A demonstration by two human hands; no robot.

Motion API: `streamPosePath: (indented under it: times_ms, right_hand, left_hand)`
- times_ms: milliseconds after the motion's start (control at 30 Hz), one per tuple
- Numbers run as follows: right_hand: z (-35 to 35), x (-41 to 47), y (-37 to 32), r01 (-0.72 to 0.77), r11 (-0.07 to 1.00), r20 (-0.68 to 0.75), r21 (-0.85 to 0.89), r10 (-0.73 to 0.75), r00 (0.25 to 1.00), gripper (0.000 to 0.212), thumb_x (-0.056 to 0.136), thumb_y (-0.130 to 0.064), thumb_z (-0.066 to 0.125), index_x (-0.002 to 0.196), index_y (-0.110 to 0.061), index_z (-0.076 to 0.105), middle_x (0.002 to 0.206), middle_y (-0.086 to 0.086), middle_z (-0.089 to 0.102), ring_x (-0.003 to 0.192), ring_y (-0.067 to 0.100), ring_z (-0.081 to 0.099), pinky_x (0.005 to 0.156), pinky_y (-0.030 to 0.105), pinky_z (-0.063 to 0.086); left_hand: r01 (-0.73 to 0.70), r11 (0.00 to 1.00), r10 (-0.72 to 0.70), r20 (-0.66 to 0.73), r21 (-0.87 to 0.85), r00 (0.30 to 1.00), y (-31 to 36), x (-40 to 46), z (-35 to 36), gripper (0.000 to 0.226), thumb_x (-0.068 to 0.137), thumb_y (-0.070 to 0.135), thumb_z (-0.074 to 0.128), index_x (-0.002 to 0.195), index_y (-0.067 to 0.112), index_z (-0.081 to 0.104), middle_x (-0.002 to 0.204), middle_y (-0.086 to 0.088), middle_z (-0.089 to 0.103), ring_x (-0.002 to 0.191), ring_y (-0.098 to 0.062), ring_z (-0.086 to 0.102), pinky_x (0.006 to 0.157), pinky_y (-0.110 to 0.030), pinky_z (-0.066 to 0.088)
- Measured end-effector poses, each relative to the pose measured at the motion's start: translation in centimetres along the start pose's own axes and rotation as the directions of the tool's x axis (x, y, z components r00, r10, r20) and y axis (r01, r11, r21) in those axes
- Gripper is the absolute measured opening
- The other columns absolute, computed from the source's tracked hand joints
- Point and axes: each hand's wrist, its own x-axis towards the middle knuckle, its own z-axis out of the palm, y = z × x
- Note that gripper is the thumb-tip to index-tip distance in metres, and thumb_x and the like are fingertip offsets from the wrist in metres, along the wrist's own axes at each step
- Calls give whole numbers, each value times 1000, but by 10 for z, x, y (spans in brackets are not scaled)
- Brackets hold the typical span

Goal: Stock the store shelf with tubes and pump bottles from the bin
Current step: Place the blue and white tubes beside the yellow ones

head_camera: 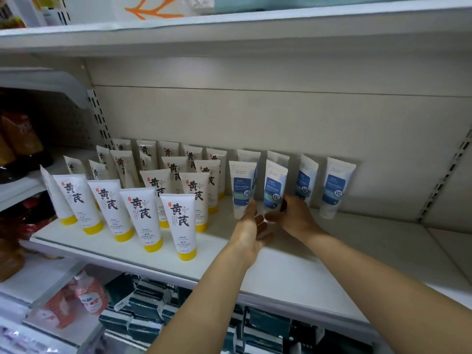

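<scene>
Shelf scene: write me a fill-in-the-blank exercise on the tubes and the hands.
1. The tubes on the left have ____ caps.
2. Both hands meet at the base of a tube with a ____ label.
3. The right hand lies to the ____ of the left hand.

Missing words: yellow; blue; right

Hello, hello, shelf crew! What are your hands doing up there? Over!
Right hand gripping a blue-label tube. Left hand open, beside its base. Yellow-cap tubes stand left; shelf bare on the right.
</scene>
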Motion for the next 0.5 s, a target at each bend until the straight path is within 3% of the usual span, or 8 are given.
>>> streamPosePath:
  times_ms: [133,333,500]
  right_hand:
    - [-4,-6,3,-41,998,-2,-41,41,999,48,79,-21,77,119,-12,53,107,1,60,95,17,56,83,30,45]
    - [-10,-24,7,-83,996,-60,-28,81,995,42,88,-21,66,121,-12,41,94,2,55,89,21,56,81,35,46]
    - [-11,-46,8,-71,997,-81,6,72,994,20,87,-21,57,106,-19,49,98,1,60,91,27,60,83,42,51]
  left_hand:
    - [-2,1000,2,-31,10,1000,-1,-3,-2,37,99,31,51,130,9,51,107,-12,58,106,-30,56,91,-43,50]
    - [-31,998,28,-45,-61,999,-3,-17,-7,30,100,21,50,126,6,53,113,-16,61,103,-30,61,85,-43,53]
    - [-100,984,100,-7,-149,995,-7,-41,-10,26,99,21,50,119,4,55,106,-17,67,99,-30,65,82,-41,55]
